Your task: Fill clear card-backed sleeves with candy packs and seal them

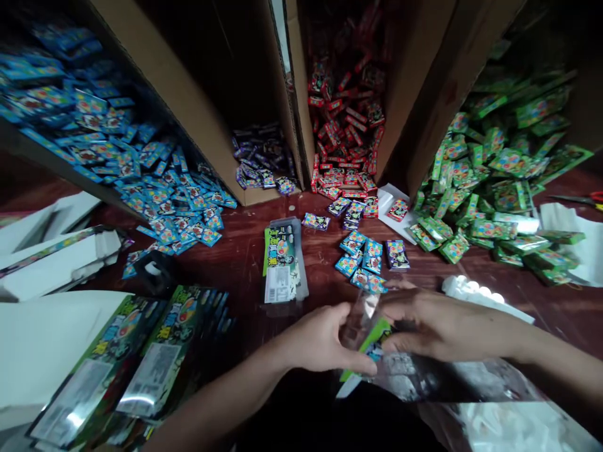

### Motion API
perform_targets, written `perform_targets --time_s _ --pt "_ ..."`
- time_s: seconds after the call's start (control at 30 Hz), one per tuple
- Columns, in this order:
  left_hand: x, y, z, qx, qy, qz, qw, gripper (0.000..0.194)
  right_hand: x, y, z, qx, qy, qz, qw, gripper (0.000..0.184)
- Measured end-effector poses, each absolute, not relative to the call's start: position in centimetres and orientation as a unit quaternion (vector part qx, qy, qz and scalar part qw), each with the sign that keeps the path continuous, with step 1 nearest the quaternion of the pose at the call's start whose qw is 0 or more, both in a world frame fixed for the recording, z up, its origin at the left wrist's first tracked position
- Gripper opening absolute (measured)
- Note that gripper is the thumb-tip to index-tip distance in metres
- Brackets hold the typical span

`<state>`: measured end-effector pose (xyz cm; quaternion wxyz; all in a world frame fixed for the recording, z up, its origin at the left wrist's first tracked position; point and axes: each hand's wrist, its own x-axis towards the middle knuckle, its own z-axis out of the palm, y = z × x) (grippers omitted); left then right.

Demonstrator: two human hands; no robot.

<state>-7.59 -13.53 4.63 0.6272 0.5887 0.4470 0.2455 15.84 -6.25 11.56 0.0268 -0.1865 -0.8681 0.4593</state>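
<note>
Between my hands, close to my body, is a clear plastic package [365, 345] with a green printed panel, held at a slant. My left hand [325, 339] grips its left side, thumb stretched along the lower part. On the other side, my right hand [414, 323] has its fingers curled on the package; some fingertips are hidden behind it. Just beyond the hands lie several small blue boxes [372, 255] and a purple box [397, 255]. A flat green-and-black printed package [280, 260] with a white label rests to the left of them.
Cardboard cartons spill small blue boxes [160, 188], purple boxes [266, 157], red boxes [346, 138] and green boxes [490, 188]. Larger printed packages [155, 376] are stacked at lower left. Clear plastic bags [509, 414] lie at lower right, near a white bumpy strip [480, 294]. Red-handled scissors [596, 198] sit far right.
</note>
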Motion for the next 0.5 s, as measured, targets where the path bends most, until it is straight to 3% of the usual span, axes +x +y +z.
perform_targets --time_s 0.1,0.2,0.3,0.43,0.5 --pt "-7.4 -13.4 4.4 0.519 0.417 0.319 0.675 0.046 15.4 -6.9 9.1 -0.307 -0.845 0.397 0.185 0.013" --pt "-7.3 -13.2 4.1 0.487 0.466 0.374 0.638 0.031 14.1 -8.5 5.1 -0.441 -0.735 0.356 0.373 0.032" --pt "-7.2 -13.0 3.5 0.474 0.558 0.387 0.56 0.025 12.5 -10.3 2.6 -0.488 -0.681 0.373 0.398 0.04" --pt "-6.9 -12.5 3.0 0.513 0.584 0.379 0.502 0.021 11.3 -10.7 3.5 -0.461 -0.775 0.158 0.403 0.044" --pt "-6.6 -12.4 3.0 0.535 0.571 0.368 0.502 0.018 11.0 -10.1 4.9 -0.41 -0.842 0.086 0.34 0.042"
